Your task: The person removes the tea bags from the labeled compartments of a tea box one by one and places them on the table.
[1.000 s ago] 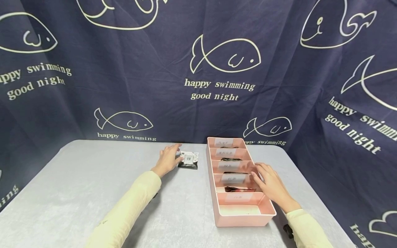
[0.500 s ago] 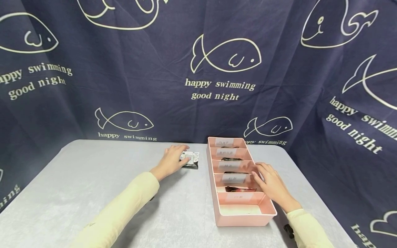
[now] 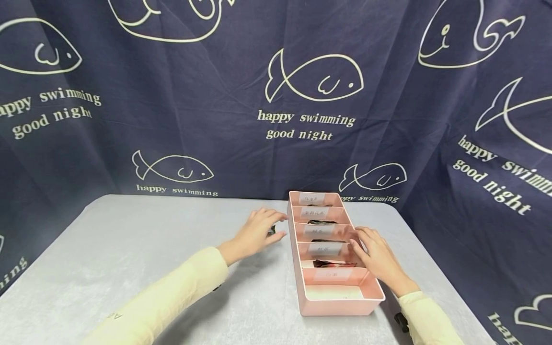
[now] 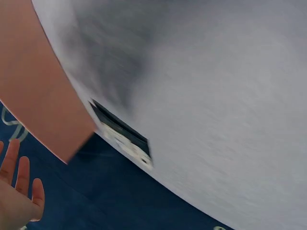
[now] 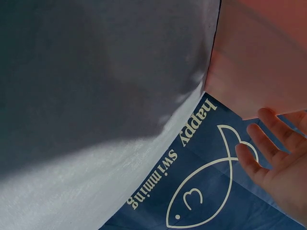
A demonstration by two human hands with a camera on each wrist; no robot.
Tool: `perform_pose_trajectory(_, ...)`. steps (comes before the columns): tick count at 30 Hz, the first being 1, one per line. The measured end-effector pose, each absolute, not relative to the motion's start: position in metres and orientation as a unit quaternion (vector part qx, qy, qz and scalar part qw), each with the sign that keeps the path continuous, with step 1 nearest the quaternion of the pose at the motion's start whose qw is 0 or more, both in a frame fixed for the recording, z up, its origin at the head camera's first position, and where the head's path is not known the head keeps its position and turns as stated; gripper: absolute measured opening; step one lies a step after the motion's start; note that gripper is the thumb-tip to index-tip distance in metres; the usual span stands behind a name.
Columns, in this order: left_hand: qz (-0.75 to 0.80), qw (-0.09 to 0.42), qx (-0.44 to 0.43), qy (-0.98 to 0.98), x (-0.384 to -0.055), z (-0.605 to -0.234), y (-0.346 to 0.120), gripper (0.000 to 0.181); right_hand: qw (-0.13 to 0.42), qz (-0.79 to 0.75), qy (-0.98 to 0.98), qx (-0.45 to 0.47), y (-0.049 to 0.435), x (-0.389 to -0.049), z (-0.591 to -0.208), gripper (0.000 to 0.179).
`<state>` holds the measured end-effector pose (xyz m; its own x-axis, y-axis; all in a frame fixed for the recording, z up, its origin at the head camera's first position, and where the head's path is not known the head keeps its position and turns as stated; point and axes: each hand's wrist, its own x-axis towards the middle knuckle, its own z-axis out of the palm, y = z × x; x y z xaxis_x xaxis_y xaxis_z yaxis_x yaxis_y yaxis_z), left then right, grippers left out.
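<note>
My left hand is over the table beside the left wall of a pink divided box, its fingers extended toward that wall. Behind it, a small black-and-white tea packet lies flat on the table, apart from the fingers in the left wrist view. The head view shows only a dark corner of the packet, the rest hidden by the hand. On the box's right rim rests my right hand, fingers loosely bent at the edge. In the right wrist view its fingers lie near the outer wall.
Paper labels with Chinese writing mark the box's several compartments. Dark packets stand in some; a black-and-red one is in the second compartment from the front. A navy fish-print curtain hangs behind the grey table.
My left hand has come off the packet's left side and moved right and slightly nearer, toward the box, now covering most of the packet. The right hand and box stay put.
</note>
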<state>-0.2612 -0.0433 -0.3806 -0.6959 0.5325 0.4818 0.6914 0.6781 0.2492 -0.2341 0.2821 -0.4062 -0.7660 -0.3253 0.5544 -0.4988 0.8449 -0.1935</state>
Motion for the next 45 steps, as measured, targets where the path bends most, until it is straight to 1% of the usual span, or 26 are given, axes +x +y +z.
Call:
perform_pose_trajectory(6,-0.181,0.195,-0.379,-0.886,-0.247,-0.376,-0.027,0.032,0.26,0.168,-0.924,0.224,0.281,-0.234,-0.405,0.026)
perform_pose_trajectory(10,-0.165,0.187,-0.396,-0.884,-0.24,-0.376,-0.017,0.034,0.259,0.17,-0.924,0.223,0.281,-0.234,-0.405,0.025)
perform_pose_trajectory(13,-0.161,0.184,-0.414,-0.877,-0.237,-0.376,-0.011,0.033,0.257,0.17,-0.925,0.222,0.281,-0.234,-0.406,0.025)
perform_pose_trajectory(17,-0.143,0.193,-0.438,-0.866,-0.233,-0.376,-0.002,0.027,0.256,0.17,-0.926,0.221,0.282,-0.234,-0.406,0.025)
perform_pose_trajectory(24,-0.103,0.207,-0.471,-0.851,-0.229,-0.375,0.012,0.027,0.258,0.161,-0.926,0.222,0.283,-0.233,-0.406,0.024)
perform_pose_trajectory(29,-0.061,0.223,-0.478,-0.847,-0.228,-0.377,0.018,0.027,0.259,0.153,-0.927,0.224,0.283,-0.232,-0.406,0.025)
perform_pose_trajectory(34,-0.044,0.227,-0.485,-0.843,-0.229,-0.378,0.022,0.026,0.257,0.146,-0.93,0.219,0.282,-0.232,-0.406,0.026)
perform_pose_trajectory(40,-0.031,0.226,-0.488,-0.843,-0.231,-0.381,0.026,0.02,0.254,0.142,-0.932,0.214,0.281,-0.231,-0.405,0.028)
perform_pose_trajectory(45,-0.026,0.215,-0.486,-0.847,-0.231,-0.381,0.029,0.014,0.263,0.144,-0.929,0.218,0.28,-0.23,-0.404,0.027)
